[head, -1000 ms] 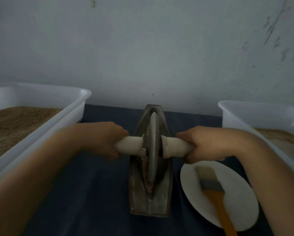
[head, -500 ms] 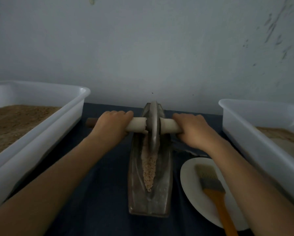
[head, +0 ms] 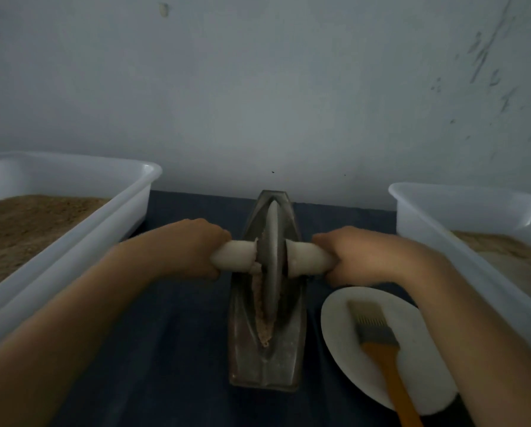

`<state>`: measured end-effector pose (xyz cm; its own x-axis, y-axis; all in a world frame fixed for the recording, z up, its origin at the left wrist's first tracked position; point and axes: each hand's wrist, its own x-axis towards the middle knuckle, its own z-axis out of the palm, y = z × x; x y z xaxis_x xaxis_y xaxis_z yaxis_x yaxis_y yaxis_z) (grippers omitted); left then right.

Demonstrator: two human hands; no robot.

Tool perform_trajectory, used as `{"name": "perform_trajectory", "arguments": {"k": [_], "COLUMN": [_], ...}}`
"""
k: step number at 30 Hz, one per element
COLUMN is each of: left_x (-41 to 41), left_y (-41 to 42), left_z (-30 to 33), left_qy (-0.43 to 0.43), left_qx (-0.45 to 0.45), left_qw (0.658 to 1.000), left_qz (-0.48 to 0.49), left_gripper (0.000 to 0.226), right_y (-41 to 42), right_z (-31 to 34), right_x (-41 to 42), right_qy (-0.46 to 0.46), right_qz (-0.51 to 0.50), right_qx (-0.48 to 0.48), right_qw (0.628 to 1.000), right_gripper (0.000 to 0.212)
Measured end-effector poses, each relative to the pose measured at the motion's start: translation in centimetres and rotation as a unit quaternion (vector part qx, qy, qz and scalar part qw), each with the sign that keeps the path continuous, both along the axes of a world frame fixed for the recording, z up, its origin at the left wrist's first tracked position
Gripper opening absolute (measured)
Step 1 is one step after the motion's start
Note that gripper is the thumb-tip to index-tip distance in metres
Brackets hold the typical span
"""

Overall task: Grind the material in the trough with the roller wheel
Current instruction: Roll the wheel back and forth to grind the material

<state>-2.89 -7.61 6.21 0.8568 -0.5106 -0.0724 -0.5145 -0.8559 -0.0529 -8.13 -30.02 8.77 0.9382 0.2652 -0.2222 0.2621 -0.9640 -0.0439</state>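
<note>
We see the wheel (head: 272,257) standing on edge in the trough (head: 267,359), about midway along it, with pale brown material (head: 262,329) lying in the groove beside and in front of it. Its white axle (head: 236,255) sticks out on both sides. Our left hand (head: 193,246) grips the left end and our right hand (head: 355,255) grips the right end, fingers curled round it. The trough rests lengthwise on a dark cloth (head: 172,334). Just right of it sits a white plate (head: 344,343) with a brush (head: 378,340) lying on it, orange handle toward us. A white tub (head: 82,229) of brown powder stands to the left, another tub (head: 461,226) to the right, before a grey wall (head: 258,87).
</note>
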Motion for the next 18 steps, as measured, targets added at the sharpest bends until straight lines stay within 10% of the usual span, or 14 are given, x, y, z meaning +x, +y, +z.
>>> {"name": "perform_trajectory", "arguments": {"k": [8,18], "left_x": [-1.2,2.1], "left_y": [0.9,-0.9], "left_z": [1.3,-2.7], "left_qy": [0.116,-0.203], "left_qx": [0.013,-0.055], "left_qw": [0.993,0.977], "left_qz": [-0.028,0.041], "left_gripper": [0.027,0.03], "right_y": [0.1,-1.1], "right_z": [1.2,-3.7], "right_x": [-1.8,3.7], "right_qy": [0.061,-0.258], "right_qz": [0.017,0.007], "right_qx": [0.028,-0.007], "right_qw": [0.998,0.966], "right_gripper": [0.017,0.017]}}
